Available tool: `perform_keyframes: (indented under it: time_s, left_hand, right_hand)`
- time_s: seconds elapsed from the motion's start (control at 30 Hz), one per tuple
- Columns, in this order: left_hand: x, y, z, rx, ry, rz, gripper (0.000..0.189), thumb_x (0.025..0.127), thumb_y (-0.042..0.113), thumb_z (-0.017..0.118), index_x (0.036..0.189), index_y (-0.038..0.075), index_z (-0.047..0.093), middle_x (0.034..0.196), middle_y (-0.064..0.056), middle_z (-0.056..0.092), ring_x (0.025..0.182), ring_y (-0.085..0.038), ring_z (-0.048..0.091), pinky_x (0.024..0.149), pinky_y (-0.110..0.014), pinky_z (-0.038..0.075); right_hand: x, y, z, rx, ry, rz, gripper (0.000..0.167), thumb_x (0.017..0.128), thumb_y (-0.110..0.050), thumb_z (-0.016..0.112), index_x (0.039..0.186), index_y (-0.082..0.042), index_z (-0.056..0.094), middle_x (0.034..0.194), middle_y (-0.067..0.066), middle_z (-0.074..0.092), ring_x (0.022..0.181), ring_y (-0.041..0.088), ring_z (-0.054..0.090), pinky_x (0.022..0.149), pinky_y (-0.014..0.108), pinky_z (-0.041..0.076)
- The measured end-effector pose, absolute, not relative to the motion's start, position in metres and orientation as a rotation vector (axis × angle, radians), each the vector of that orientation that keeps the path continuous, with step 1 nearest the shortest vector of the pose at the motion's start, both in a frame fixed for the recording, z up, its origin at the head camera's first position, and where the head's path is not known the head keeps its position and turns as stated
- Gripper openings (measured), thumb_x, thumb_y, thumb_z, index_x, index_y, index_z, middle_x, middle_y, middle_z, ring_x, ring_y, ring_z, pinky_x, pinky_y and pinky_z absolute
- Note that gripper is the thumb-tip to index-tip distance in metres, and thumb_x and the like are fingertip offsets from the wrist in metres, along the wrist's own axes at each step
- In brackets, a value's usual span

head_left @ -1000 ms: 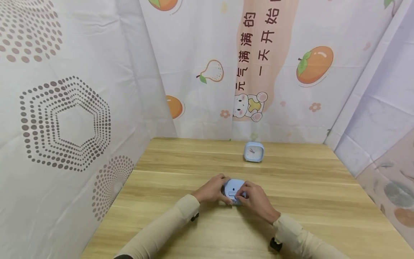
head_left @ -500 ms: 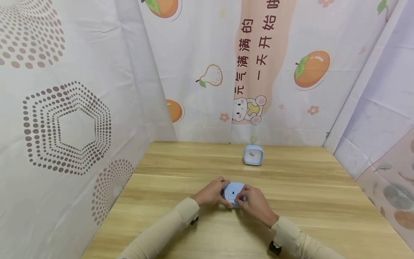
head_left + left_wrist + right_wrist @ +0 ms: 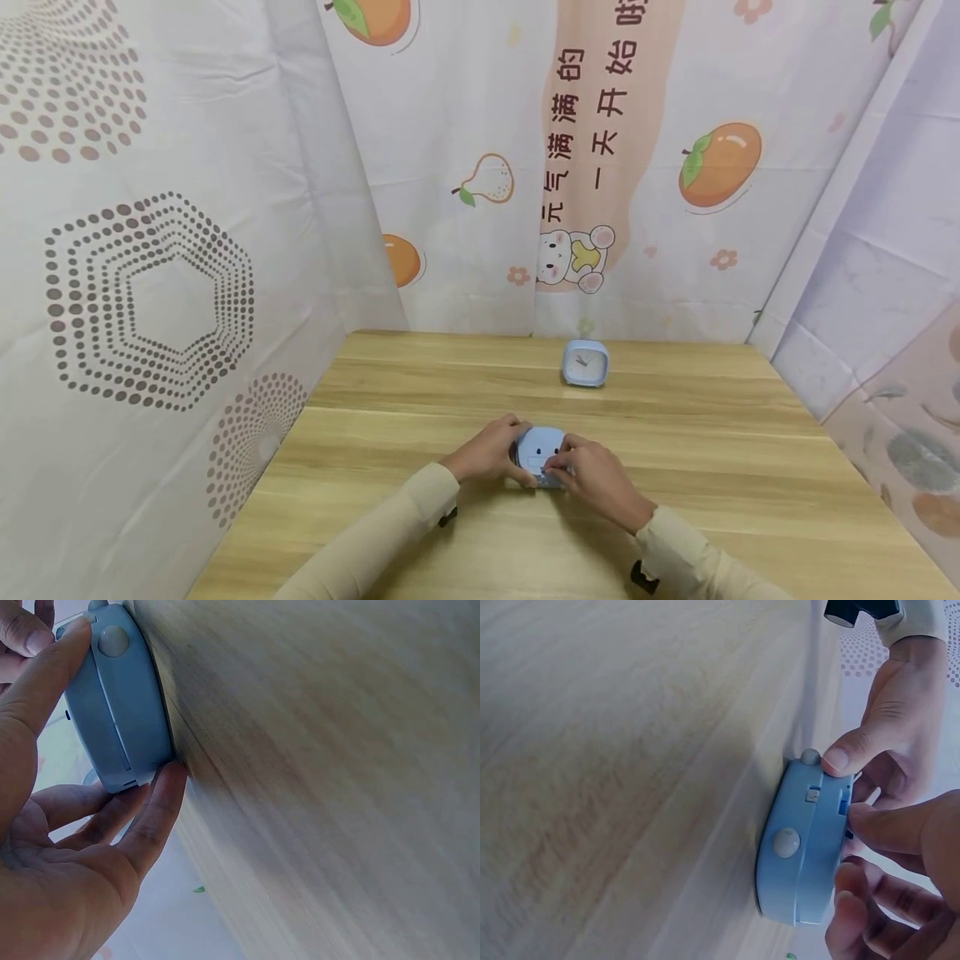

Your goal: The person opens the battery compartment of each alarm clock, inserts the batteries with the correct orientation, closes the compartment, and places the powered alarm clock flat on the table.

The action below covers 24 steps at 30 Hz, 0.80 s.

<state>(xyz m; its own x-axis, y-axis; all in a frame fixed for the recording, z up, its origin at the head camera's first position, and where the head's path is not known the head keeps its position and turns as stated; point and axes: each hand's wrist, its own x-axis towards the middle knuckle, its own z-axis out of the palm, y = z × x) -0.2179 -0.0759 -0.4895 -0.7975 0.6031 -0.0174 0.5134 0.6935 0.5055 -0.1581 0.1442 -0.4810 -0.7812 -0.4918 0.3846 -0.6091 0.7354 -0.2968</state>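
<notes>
A light blue alarm clock (image 3: 543, 437) lies face down on the table, its back with a rectangular battery cover (image 3: 536, 463) turned up. My left hand (image 3: 486, 452) grips the clock's left side, thumb along the near edge and fingers round the far side. Over the back, my right hand (image 3: 600, 483) has thumb and curled forefinger close together at the right end of the cover. In the right wrist view, that thumb touches the back beside a notch in the clock's edge (image 3: 799, 859). Whatever lies between those fingertips is mostly hidden. Two round feet show on the side.
A second light blue clock (image 3: 586, 364) stands upright behind, with its white dial facing me. The wooden table (image 3: 420, 375) meets a printed curtain (image 3: 465, 250) at the back and left. A dark device (image 3: 643, 577) hangs at my right wrist.
The right fingertips have shifted slightly at the battery cover, and a second dark spot on the clock's back now shows. The left hand keeps its grip. The whole view has tilted up a little.
</notes>
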Motion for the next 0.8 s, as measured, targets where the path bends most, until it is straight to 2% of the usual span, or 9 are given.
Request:
perform_keyframes:
  time_s: [0.4, 0.7, 0.8]
  left_hand:
    - [-0.2176, -0.0763, -0.4868, 0.9, 2.725, 0.716, 0.101, 0.074, 0.051, 0.09, 0.152, 0.002, 0.048, 0.136, -0.006, 0.054, 0.114, -0.012, 0.053, 0.099, -0.028, 0.048]
    - [-0.2155, -0.0767, -0.4857, 0.921, 2.711, 0.712, 0.1, 0.073, 0.049, 0.091, 0.15, 0.001, 0.049, 0.132, -0.006, 0.056, 0.109, -0.011, 0.054, 0.095, -0.026, 0.049]
    - [-0.216, -0.0768, -0.4862, 0.917, 2.717, 0.702, 0.1, 0.074, 0.05, 0.091, 0.151, 0.001, 0.049, 0.132, -0.006, 0.056, 0.111, -0.011, 0.053, 0.097, -0.027, 0.048]
  right_hand:
    - [-0.1624, 0.1486, -0.473, 0.963, -2.699, 0.648, 0.003, 0.087, -0.012, 0.083, 0.09, -0.013, 0.084, 0.085, -0.007, 0.06, 0.072, 0.003, 0.055, 0.061, 0.024, 0.049]
    - [-0.162, 0.1508, -0.4783, 0.928, -2.801, 0.842, 0.004, 0.092, -0.013, 0.078, 0.095, -0.014, 0.079, 0.091, -0.004, 0.058, 0.076, 0.008, 0.053, 0.065, 0.024, 0.047]
    - [-0.1609, 0.1515, -0.4789, 0.875, -2.813, 0.91, 0.004, 0.093, -0.012, 0.077, 0.096, -0.015, 0.076, 0.09, -0.003, 0.057, 0.077, 0.009, 0.053, 0.065, 0.025, 0.047]
